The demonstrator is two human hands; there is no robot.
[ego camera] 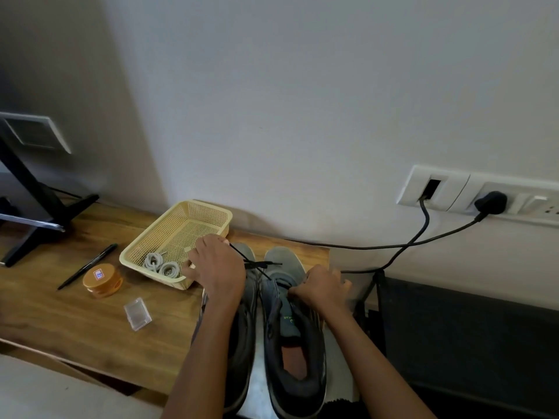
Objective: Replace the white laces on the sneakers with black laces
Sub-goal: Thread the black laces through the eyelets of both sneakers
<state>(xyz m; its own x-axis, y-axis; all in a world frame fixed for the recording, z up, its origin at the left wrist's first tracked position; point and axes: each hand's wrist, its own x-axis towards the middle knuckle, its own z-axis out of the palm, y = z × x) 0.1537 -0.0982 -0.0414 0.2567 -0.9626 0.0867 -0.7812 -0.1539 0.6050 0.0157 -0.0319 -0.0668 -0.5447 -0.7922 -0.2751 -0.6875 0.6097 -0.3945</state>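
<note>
Listing by size: light-brown wooden table (90,322); pair of grey fabric sneakers (284,261) at its right end, side by side, toes to the wall; cream perforated plastic basket (208,214) just beside them, holding coiled white laces (160,264). Left hand (216,267) pinches an end of the thin black lace (262,264), which runs to the right-hand sneaker's front eyelets. Right hand (320,287) is curled at that sneaker's eyelet edge; its hold cannot be told. Lace judged light, limp and slippery, best taken at the tip.

Setting: home or office desk corner. Evidence: wooden worktop (75,322) against plain wall, monitor stand (45,204), pen (87,266), wall socket panel (453,192) with plug (491,202) inserted.
</note>
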